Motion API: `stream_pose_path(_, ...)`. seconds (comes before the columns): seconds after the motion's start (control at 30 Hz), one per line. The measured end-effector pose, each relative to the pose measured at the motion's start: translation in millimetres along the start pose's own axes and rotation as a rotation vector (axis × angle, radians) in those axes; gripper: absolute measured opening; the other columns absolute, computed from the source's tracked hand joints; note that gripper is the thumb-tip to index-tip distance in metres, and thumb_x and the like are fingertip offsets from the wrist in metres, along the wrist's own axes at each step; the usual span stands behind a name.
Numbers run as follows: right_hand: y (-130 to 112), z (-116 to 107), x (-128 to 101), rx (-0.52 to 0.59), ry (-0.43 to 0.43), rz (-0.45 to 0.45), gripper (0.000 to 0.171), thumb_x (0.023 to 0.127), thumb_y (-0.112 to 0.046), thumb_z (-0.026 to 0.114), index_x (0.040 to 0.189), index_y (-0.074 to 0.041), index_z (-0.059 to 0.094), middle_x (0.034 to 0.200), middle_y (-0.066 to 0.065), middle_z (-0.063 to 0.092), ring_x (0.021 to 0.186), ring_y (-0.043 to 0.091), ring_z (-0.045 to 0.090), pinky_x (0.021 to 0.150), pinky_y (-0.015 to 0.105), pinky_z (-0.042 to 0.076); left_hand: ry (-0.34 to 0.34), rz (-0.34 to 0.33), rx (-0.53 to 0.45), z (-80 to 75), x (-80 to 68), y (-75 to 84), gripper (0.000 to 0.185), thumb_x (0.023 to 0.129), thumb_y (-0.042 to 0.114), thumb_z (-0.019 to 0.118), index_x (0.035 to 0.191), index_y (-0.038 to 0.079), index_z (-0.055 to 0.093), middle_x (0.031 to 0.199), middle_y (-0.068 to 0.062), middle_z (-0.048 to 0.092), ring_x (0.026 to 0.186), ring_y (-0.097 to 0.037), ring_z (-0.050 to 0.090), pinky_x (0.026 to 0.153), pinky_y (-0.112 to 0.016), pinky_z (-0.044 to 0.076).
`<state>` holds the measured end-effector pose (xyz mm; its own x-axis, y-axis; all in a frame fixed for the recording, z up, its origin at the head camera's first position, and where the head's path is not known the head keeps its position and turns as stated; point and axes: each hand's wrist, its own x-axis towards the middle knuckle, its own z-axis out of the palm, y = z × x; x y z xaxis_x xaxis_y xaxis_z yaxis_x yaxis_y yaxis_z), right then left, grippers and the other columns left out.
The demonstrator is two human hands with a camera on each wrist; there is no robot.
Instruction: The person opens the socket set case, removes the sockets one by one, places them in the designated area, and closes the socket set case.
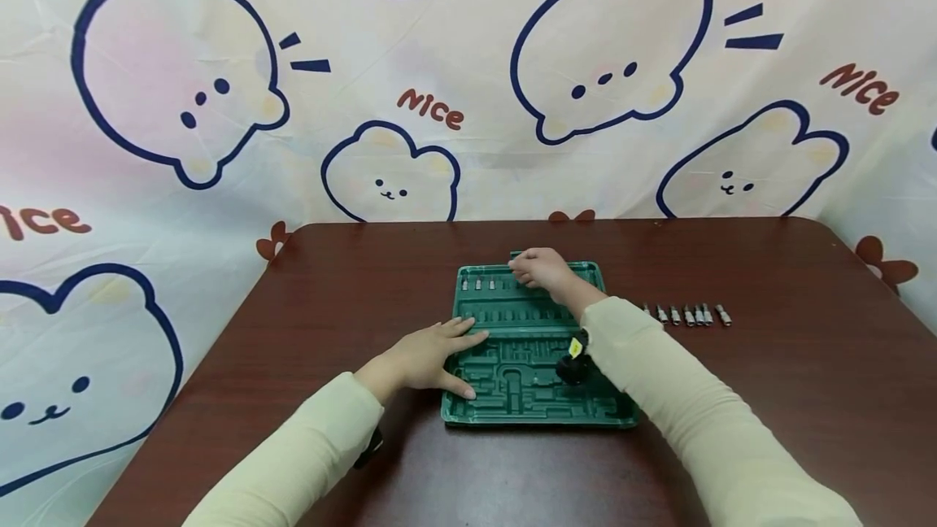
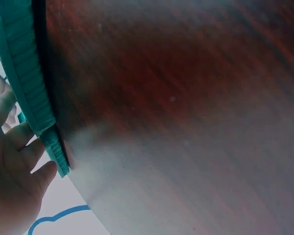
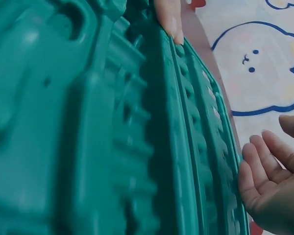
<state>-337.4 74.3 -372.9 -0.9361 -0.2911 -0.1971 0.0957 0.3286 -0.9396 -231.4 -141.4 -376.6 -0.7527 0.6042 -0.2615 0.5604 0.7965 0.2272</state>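
Observation:
A green moulded tool case (image 1: pixel 505 336) lies open on the table, its recesses facing up. My left hand (image 1: pixel 432 354) rests on the case's left side with fingers spread, and the left wrist view shows this hand (image 2: pixel 17 166) beside the ribbed outer wall. At the far edge, my right hand (image 1: pixel 545 273) is over the top row of slots. In the right wrist view its fingers (image 3: pixel 257 166) are loosely bent at the rim, the thumb apart, and no object shows between them. Small silver socket bits (image 1: pixel 478 285) sit at the left of that row.
More silver socket bits (image 1: pixel 688 316) lie in a line on the brown table (image 1: pixel 351 267), right of the case and partly behind the right sleeve (image 1: pixel 659 356). A cartoon-printed cloth (image 1: pixel 483 47) hangs behind the table's far edge.

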Motion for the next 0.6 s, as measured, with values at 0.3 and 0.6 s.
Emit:
stream_pose_path(0.3,-4.2,23.9,16.0,-0.168,0.035,-0.027,0.028,0.09,-0.021,0.047,0.11,-0.004,0.057,0.114,0.01,0.05,0.101,0.025,0.047,0.082,0.041,0.039,0.005,-0.003,0.018,0.0,0.5,0.4,0.085,0.068,0.062,0.054,0.138,0.027,0.022,0.143,-0.002,0.014,0.129,-0.021,0.012,0.094,-0.044,0.028)
stream_pose_path(0.6,-2.1,36.0,28.3,-0.316,0.045,0.036,0.025,0.09,-0.015,0.046,0.101,0.002,0.062,0.134,0.015,0.032,0.116,0.029,0.035,0.085,0.04,0.037,0.007,-0.004,0.005,0.5,0.2,0.2,0.084,0.068,0.061,0.055,0.138,0.027,0.023,0.143,-0.001,0.015,0.129,-0.022,0.012,0.094,-0.045,0.027)
